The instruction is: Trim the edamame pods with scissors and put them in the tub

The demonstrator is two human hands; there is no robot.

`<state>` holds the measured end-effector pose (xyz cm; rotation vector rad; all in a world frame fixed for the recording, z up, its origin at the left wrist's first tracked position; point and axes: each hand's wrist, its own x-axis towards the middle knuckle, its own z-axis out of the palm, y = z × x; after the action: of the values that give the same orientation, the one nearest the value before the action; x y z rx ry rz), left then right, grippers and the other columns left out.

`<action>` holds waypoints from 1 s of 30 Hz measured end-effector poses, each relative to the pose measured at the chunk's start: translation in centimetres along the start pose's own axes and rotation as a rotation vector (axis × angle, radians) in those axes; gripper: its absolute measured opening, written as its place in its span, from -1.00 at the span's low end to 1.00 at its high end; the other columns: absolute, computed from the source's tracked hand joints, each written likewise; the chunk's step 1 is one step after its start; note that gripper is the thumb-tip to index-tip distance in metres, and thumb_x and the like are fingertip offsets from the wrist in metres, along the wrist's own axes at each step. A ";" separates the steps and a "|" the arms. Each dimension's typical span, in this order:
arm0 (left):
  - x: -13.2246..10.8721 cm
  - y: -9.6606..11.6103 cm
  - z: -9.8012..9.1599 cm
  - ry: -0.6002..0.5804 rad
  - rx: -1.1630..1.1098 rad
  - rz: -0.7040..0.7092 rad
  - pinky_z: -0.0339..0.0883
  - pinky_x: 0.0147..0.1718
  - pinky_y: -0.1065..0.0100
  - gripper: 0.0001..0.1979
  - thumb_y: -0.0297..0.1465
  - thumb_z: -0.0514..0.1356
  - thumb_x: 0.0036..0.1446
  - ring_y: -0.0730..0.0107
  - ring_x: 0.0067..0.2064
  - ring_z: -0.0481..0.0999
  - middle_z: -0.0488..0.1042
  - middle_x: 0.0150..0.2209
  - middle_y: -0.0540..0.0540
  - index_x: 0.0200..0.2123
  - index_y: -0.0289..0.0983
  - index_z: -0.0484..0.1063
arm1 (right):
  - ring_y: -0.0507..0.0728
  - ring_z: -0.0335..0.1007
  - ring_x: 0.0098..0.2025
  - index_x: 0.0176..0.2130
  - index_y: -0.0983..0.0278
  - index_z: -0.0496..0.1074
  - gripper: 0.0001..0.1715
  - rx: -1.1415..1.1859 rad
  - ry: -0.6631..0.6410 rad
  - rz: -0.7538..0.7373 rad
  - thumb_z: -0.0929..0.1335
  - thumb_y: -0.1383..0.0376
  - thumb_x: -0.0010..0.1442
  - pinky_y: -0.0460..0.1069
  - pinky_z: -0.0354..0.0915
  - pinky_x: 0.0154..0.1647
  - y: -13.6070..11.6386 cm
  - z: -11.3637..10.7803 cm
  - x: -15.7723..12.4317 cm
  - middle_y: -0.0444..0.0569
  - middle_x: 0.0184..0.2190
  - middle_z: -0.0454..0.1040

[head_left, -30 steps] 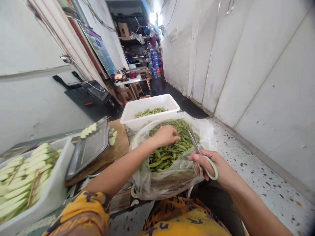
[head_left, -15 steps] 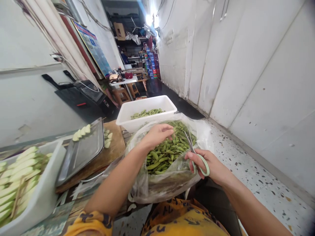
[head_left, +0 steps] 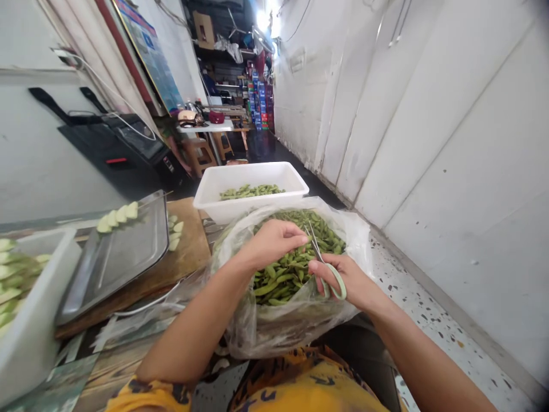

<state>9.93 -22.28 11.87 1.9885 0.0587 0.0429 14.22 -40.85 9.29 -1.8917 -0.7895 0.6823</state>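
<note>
Over a clear plastic bag (head_left: 295, 326) filled with green edamame pods (head_left: 278, 280), both of my hands are close together. My left hand (head_left: 277, 240) is closed in a pinch on a green pod (head_left: 309, 238), of which only a small end shows at the fingertips. In my right hand (head_left: 343, 274) is a pair of scissors (head_left: 316, 247) with pale green handles. Their blades are slightly apart and point up and away from me, right beside the left fingertips. Beyond the bag stands a white plastic tub (head_left: 253, 201) with more cut pods lying in it.
To the left, a metal tray (head_left: 141, 240) rests on a wooden cutting board (head_left: 193, 229), with skewered pale green slices (head_left: 118, 217) on the tray. A white bin (head_left: 47, 286) of similar slices stands at far left. A wall (head_left: 407, 143) runs along the right.
The scissors in my right hand have moved left to my left fingertips. My left hand, pinching a pod end, is now beside the blades. The view has shifted slightly.
</note>
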 end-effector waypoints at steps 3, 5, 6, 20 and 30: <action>0.3 -0.5 0.0 -0.007 0.033 -0.002 0.12 -0.55 0.47 -0.78 -0.29 0.19 0.03 0.55 -0.59 0.24 0.40 -0.61 0.04 -0.50 -0.33 0.51 | -0.04 0.15 -0.70 -0.49 0.29 0.37 -0.49 0.002 -0.003 0.054 0.28 -0.07 0.19 -0.13 0.10 -0.68 0.7 0.1 0.3 -0.15 -0.69 0.36; 0.6 -1.1 0.1 -0.019 0.033 -0.002 0.13 -0.56 0.47 -0.78 -0.28 0.20 0.01 0.54 -0.58 0.26 0.40 -0.62 0.04 -0.46 -0.33 0.53 | -0.04 0.13 -0.73 -0.46 0.28 0.39 -0.50 0.026 -0.005 0.080 0.28 -0.08 0.18 -0.13 0.09 -0.71 1.2 0.2 0.3 -0.16 -0.70 0.36; 0.7 -1.3 0.1 -0.032 0.027 -0.003 0.14 -0.56 0.47 -0.77 -0.27 0.21 0.00 0.53 -0.58 0.28 0.40 -0.62 0.04 -0.45 -0.33 0.53 | -0.04 0.13 -0.73 -0.46 0.28 0.39 -0.50 0.036 -0.003 0.085 0.28 -0.08 0.18 -0.13 0.09 -0.71 1.3 0.2 0.3 -0.16 -0.70 0.36; 1.1 -2.0 0.1 -0.197 -0.180 -0.065 0.13 -0.63 0.51 -0.80 -0.29 0.26 -0.04 0.57 -0.60 0.28 0.45 -0.58 0.00 -0.49 -0.35 0.49 | -0.04 0.11 -0.74 -0.54 0.27 0.34 -0.46 -0.025 0.034 0.097 0.29 -0.10 0.16 -0.13 0.08 -0.70 2.2 0.4 -0.6 -0.18 -0.77 0.29; 1.0 -0.7 0.8 -0.033 -0.770 -0.157 0.44 -0.30 0.45 -0.78 -0.47 0.35 -0.04 0.44 -0.37 0.58 0.52 -0.48 -0.06 -0.41 -0.36 0.33 | 0.00 0.27 -0.58 -0.37 0.30 0.33 -0.43 0.298 0.002 0.046 0.28 -0.17 0.13 -0.11 0.28 -0.58 1.8 0.8 -0.8 -0.14 -0.60 0.37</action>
<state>10.94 -22.64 10.90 1.2099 0.1526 -0.0619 13.58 -41.63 7.48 -1.6431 -0.6065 0.7807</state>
